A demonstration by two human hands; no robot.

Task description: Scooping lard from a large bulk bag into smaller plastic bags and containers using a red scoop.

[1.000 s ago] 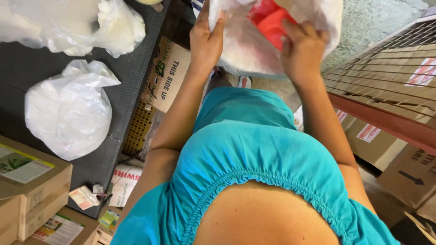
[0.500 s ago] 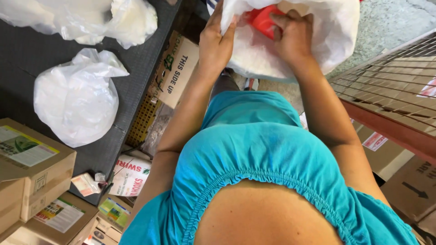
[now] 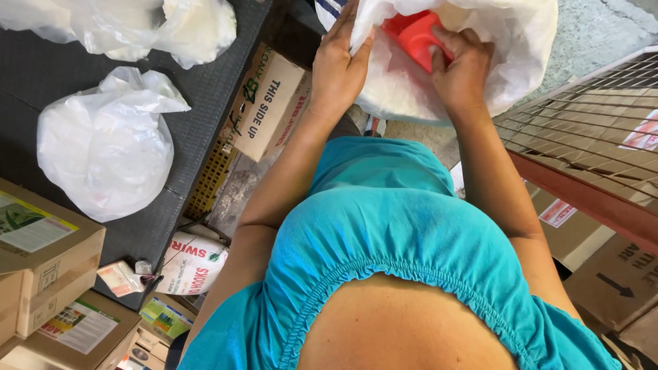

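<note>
I hold a large white plastic bag (image 3: pixel 507 62) open in front of me at the top of the head view. My left hand (image 3: pixel 339 65) grips the bag's left edge. My right hand (image 3: pixel 460 65) is inside the bag's mouth, its fingers closed on a red plastic object (image 3: pixel 417 35) that sits partly in the bag. My teal top fills the lower middle of the view.
A dark table (image 3: pixel 55 75) at left carries tied white plastic bags (image 3: pixel 106 144) and cardboard boxes (image 3: pixel 41 253). A printed carton (image 3: pixel 264 103) and small packets (image 3: pixel 192 260) lie below its edge. A wire rack shelf (image 3: pixel 589 137) with an orange beam stands at right, over more cartons (image 3: pixel 613 274).
The bag and both hands have shifted slightly left and lower in view. My right hand has gone further onto the red object, which now shows more clearly in the bag's mouth.
</note>
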